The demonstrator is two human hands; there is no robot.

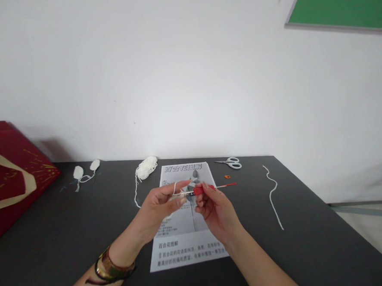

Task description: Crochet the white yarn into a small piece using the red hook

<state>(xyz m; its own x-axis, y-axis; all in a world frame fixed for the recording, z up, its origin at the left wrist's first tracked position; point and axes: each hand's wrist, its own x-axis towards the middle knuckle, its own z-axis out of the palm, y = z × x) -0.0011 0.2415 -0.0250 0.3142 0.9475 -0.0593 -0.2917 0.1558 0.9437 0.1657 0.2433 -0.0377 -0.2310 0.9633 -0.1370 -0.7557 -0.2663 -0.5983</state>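
Left hand pinched on white yarn, a loop over the raised forefinger, thumb and fingertips closed at the hook's tip. Right hand clamped on the red grip of the crochet hook, shaft running past the fingers to the right. Yarn: probably light, limp, apt to slip; best kept taut near the loop. Hook: likely stiff, thin, light; best held at the padded grip. Beneath both hands, printed sheet, headed 百合花图解; smaller lines unreadable.

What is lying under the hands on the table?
A printed sheet with Chinese text and a picture lies flat on the dark table. Both hands cover its middle, so that part is unreadable.
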